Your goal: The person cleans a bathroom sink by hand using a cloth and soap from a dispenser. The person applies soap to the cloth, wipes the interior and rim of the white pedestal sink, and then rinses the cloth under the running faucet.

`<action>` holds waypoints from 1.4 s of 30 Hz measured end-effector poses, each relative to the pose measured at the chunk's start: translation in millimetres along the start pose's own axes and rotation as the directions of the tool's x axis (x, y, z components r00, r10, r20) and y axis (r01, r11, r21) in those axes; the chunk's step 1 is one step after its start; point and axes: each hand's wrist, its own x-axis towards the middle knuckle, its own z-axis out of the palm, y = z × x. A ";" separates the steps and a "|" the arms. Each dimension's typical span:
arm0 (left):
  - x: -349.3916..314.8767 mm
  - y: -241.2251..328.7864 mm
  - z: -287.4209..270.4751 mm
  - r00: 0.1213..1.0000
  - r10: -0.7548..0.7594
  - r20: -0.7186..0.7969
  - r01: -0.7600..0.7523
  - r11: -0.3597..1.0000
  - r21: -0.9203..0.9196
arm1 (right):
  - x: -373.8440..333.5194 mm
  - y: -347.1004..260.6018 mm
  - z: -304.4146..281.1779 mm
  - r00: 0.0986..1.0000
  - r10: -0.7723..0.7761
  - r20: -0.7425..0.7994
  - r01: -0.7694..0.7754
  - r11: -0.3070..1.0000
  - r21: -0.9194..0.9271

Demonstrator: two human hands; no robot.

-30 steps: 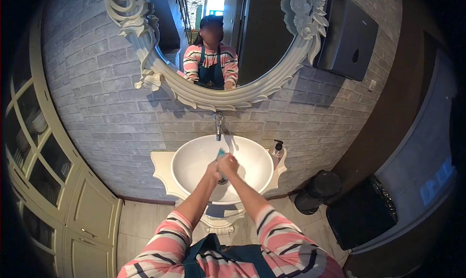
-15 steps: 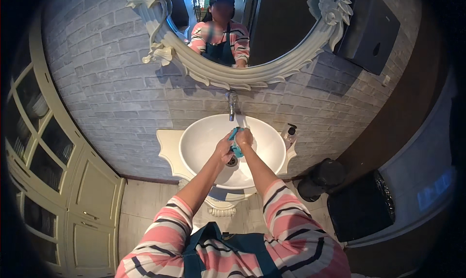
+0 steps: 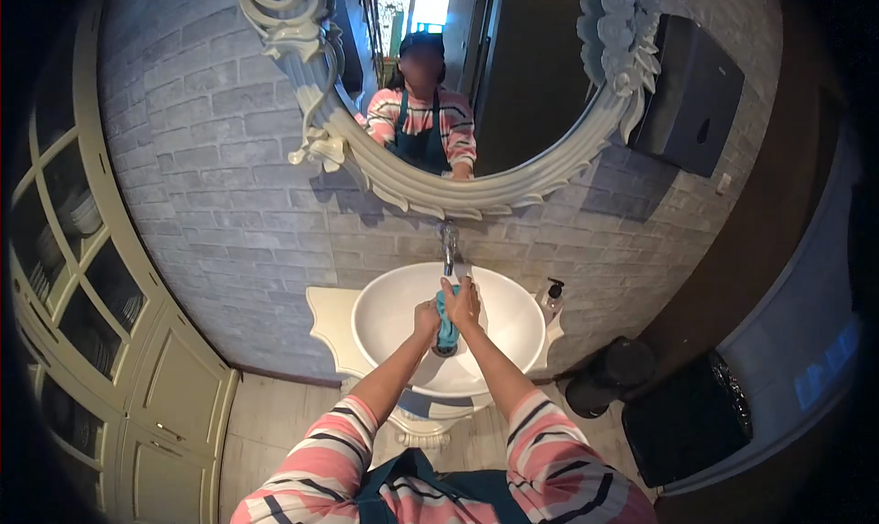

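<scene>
A wet-looking turquoise cloth [image 3: 447, 321] hangs bunched between my hands over the white oval washbasin [image 3: 528, 348]. On its left side, my left hand [image 3: 427, 317] is closed around the cloth, its fingertips partly hidden. My right hand [image 3: 465, 302] lies against the cloth's upper right, with fingers stretched toward the tap and thumb apart. Just beyond the fingertips is the chrome wall tap [image 3: 448, 247]. The dark drain [image 3: 446, 350] shows below the cloth's lower end.
A soap pump bottle [image 3: 554, 299] stands right of the basin on the cream washstand [image 3: 331, 318]. Above hangs an ornate mirror frame [image 3: 439, 194], with a dark dispenser [image 3: 693, 103] beside it. Black bins [image 3: 689, 423] stand at right; a cream cabinet [image 3: 179, 387] lines the left.
My right hand has opened from its grip, fingers now extended toward the tap. The cloth hangs longer between my hands. The view has tilted up, so the basin sits lower.
</scene>
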 end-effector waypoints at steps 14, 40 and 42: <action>-9.6 43.1 17.8 0.957 0.138 0.254 -0.184 0.968 0.168 | 59.9 -72.4 -88.6 0.866 -0.473 0.163 0.474 0.880 0.035; -57.0 50.3 3.3 0.944 -0.191 0.268 0.256 0.938 -0.234 | 30.2 25.2 45.5 0.959 0.099 0.264 -0.261 0.671 0.694; -53.5 47.6 -9.3 0.653 -0.706 0.275 0.722 0.469 -0.509 | 16.5 -11.0 39.0 0.972 -0.181 0.152 0.124 0.939 0.320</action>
